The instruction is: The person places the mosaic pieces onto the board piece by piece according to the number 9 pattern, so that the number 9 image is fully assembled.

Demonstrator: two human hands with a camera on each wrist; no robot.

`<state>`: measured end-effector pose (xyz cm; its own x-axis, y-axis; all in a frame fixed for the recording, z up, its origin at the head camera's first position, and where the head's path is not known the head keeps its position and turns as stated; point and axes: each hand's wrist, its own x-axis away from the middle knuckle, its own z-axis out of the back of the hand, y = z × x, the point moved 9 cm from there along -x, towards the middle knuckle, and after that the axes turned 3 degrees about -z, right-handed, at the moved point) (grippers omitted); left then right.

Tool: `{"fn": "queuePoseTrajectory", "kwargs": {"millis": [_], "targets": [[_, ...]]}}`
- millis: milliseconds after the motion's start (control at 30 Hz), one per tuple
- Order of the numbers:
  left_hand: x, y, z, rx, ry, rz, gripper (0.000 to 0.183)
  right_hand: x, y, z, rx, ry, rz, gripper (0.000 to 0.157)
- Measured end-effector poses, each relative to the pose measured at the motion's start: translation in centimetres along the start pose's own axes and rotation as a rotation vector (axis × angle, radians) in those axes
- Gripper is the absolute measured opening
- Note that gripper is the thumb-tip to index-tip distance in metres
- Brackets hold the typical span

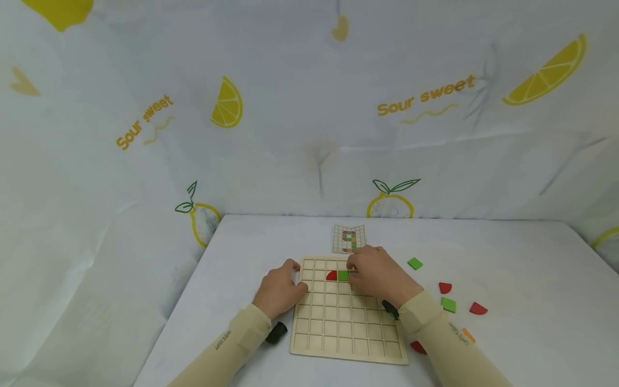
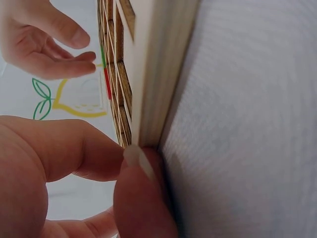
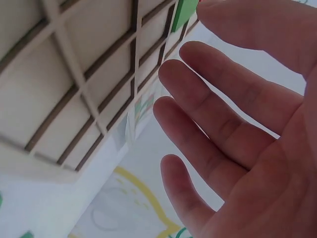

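"Table (image 1: pixel 522 258): what's on it?"

"Gridded board (image 1: pixel 331 327), right of the left hand (image 1: pixel 278 291); squarish, no clear long axis."

"Gripped?"

"The left hand pinches its left edge; the right hand (image 1: pixel 379 274), loosely extended above it, holds nothing visible."

"Smaller things?"

"Just left of the nearer right hand, green square (image 1: pixel 343 276), then red quarter-round (image 1: pixel 332 276), curve facing far-left; their row runs crosswise."

The head view looks forward and down across the desk (image 1: pixel 227 290) from farthest off. The left wrist view sits low against the board's (image 1: pixel 330 327) edge; the right, also close, faces past spread fingers (image 3: pixel 198 96). Both wrist views share the board and backdrop (image 1: pixel 290 161).
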<state>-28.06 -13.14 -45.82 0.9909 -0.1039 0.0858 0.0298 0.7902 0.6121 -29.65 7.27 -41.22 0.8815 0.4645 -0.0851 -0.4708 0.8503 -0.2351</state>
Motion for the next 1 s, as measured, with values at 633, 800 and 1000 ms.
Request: {"fn": "queuePoseTrajectory", "kwargs": {"millis": [633, 800, 1000], "targets": [[0.0, -0.1, 0.0, -0.003, 0.01, -0.007, 0.046, 9.0, 12.4, 3.5, 0.059, -0.034, -0.284, 0.018], [-0.1, -0.3, -0.1, -0.008, 0.011, -0.009, 0.046, 11.2, 15.5, 3.8, 0.058, -0.06, -0.381, 0.023], [-0.2, -0.1, -0.3, -0.015, 0.01, -0.012, 0.046, 12.6, 17.0, 3.3, 0.076, -0.079, -0.418, 0.031]]}}
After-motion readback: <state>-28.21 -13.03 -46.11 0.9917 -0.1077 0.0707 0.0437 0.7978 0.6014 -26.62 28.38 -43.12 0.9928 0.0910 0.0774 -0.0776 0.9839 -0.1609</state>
